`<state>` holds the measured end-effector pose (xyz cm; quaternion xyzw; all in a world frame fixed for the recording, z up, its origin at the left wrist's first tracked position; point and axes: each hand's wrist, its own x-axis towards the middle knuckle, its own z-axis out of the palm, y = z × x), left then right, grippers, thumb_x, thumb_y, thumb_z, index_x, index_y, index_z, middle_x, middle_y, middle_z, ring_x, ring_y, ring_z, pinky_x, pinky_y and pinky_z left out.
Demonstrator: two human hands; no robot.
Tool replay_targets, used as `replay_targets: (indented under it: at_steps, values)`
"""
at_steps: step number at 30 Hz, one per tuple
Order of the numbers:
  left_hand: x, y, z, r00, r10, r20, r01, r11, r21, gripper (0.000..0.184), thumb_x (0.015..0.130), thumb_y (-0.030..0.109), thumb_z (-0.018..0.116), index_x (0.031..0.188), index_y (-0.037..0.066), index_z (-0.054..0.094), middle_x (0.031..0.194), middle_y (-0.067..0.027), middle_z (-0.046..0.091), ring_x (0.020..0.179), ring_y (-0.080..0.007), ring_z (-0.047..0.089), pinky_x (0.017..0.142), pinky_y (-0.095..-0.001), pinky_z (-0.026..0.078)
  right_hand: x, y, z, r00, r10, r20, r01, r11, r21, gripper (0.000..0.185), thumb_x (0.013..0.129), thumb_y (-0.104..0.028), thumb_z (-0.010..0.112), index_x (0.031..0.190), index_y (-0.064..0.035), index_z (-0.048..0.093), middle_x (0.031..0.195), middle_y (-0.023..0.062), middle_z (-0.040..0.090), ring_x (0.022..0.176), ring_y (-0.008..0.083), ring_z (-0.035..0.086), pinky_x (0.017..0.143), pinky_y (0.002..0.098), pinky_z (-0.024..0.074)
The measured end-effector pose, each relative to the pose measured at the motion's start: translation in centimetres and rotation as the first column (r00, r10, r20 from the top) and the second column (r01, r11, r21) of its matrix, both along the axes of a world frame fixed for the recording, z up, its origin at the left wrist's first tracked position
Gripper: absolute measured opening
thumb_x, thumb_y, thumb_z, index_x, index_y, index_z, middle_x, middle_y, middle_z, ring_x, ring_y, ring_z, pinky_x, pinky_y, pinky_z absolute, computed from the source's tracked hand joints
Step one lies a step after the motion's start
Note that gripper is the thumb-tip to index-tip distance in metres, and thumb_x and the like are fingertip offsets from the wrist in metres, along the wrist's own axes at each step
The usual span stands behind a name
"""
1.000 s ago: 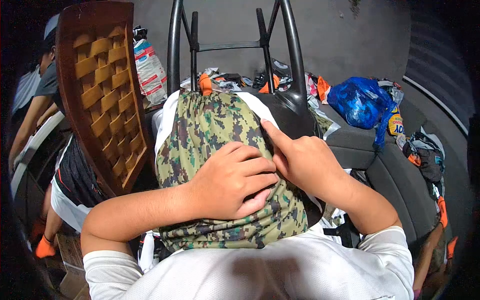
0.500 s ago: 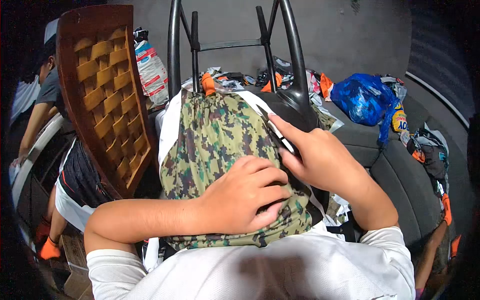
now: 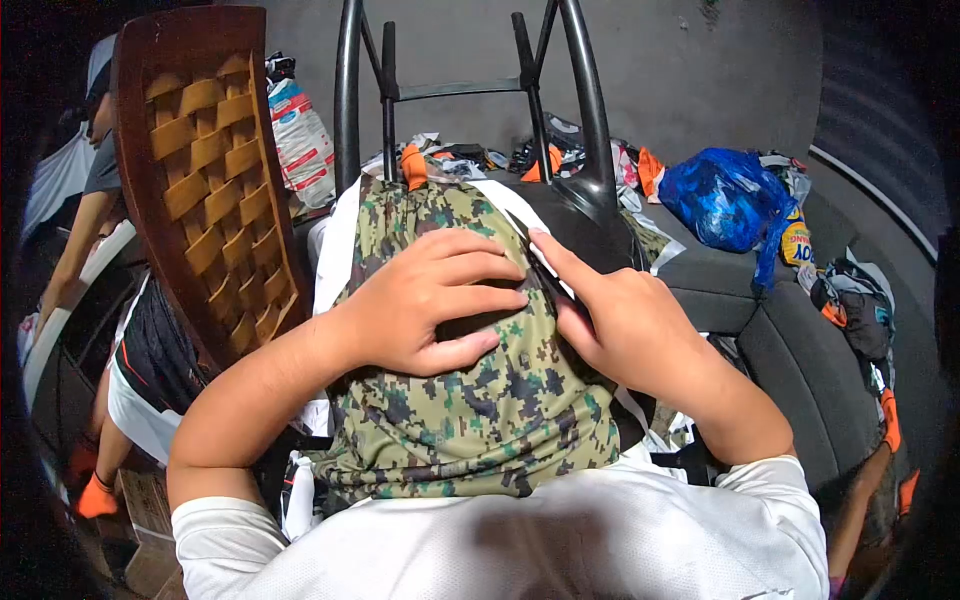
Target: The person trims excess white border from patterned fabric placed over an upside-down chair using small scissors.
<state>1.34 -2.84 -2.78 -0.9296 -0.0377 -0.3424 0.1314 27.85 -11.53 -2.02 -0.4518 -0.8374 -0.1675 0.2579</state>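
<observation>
A green-and-brown camouflage cloth (image 3: 500,400) with white edging lies over my lap and the chair seat in front of me, gathered at its far end. My left hand (image 3: 430,300) rests palm down on its upper middle, fingers slightly bent and apart. At the cloth's right edge my right hand (image 3: 620,315) grips a slim, pointed black-and-white tool, which looks like thread snips (image 3: 541,262). Its index finger stretches along the tool, and the fingers hide much of it.
A black chair frame (image 3: 597,110) stands ahead. On the left are a wooden chair with a woven back (image 3: 215,190) and another person's arm (image 3: 80,240). A blue plastic bag (image 3: 722,200) and cloth scraps lie on the grey padded seat (image 3: 800,360).
My left hand has slid up and left across the cloth, and its fingers have spread. The near part of the cloth looks flatter. My right hand has stayed nearly in place with the tool.
</observation>
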Motion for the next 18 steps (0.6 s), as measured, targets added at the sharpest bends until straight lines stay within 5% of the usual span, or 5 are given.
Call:
replay_targets:
  at_steps: [18]
  values:
    - [0.4, -1.9, -1.1, 0.994, 0.074, -0.075, -0.079, 0.995, -0.056, 0.048, 0.087, 0.026, 0.073, 0.133, 0.014, 0.073, 0.145, -0.0076, 0.066, 0.140, -0.0322, 0.055, 0.123, -0.0534, 0.034, -0.2, -0.8, -1.3, 0.999, 0.032, 0.014, -0.033, 0.997, 0.069, 0.070, 0.094, -0.009, 0.066, 0.162, -0.0072, 0.047, 0.071, 0.0185, 0.073, 0.053, 0.0354, 0.067, 0.049, 0.0441, 0.0478]
